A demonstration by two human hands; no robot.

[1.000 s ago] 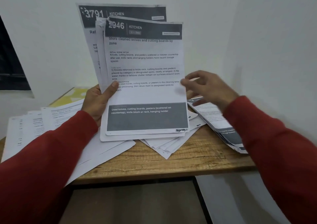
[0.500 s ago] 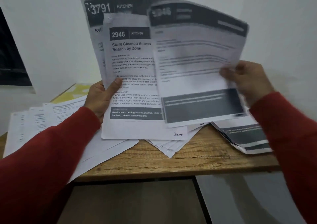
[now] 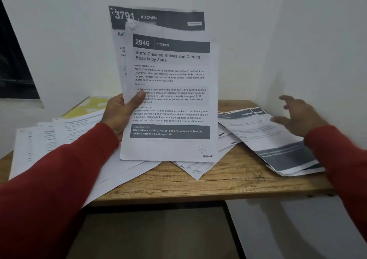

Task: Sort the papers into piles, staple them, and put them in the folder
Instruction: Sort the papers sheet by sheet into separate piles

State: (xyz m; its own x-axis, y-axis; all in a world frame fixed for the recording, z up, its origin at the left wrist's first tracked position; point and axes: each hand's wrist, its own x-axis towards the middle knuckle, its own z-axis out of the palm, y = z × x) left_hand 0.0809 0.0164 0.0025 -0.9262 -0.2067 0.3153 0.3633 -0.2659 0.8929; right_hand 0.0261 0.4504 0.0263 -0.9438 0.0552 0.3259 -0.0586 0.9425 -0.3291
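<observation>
A sheaf of printed sheets (image 3: 170, 92) stands upright above the wooden table (image 3: 218, 179), its front page headed "2946 KITCHEN", with a "3791" page (image 3: 156, 18) showing behind it. The left hand (image 3: 121, 113) grips the sheaf at its left edge, thumb pressed on the front page. The right hand (image 3: 297, 115), blurred, hovers with fingers spread and holding nothing, above the right pile of papers (image 3: 266, 137) by the wall. More loose sheets (image 3: 49, 137) lie fanned at the left, partly covering a yellow folder (image 3: 89, 105).
</observation>
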